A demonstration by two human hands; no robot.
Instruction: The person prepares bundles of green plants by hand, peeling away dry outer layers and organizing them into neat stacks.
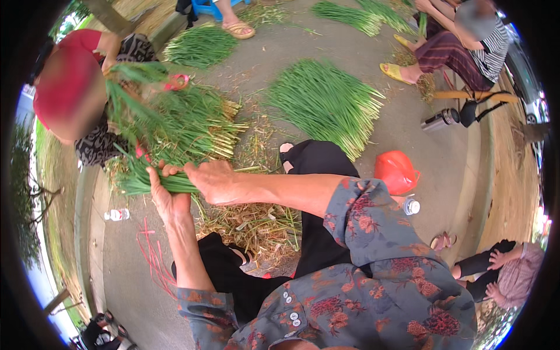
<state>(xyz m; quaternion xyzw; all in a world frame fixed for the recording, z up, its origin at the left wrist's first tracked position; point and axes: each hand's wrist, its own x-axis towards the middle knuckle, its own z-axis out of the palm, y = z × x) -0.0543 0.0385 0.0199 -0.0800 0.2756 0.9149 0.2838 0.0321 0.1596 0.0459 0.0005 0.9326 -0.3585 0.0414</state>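
A bunch of long green stalks (pixel 135 179), likely garlic chives, lies across both my hands. My left hand (pixel 168 194) grips it from below, with the thumb raised along its leafy side. Curled over the pale end is my right hand (pixel 214 181), and its fingers cover the stalk bases. Beyond my hands spreads a loose, untidy heap of stalks (pixel 188 118) with yellowish bases. A neater pile of green stalks (pixel 323 105) lies ahead of my black trousers. Dry trimmed leaves (pixel 249 227) cover the ground between my feet.
Pink ties (pixel 153 258) and a plastic bottle (pixel 117 214) lie at left. A red plastic bag (pixel 396 172), another bottle (pixel 411 206) and a steel flask (pixel 439 119) are at right. Seated people (pixel 83 87) surround the piles; one at upper right (pixel 463 61) handles stalks.
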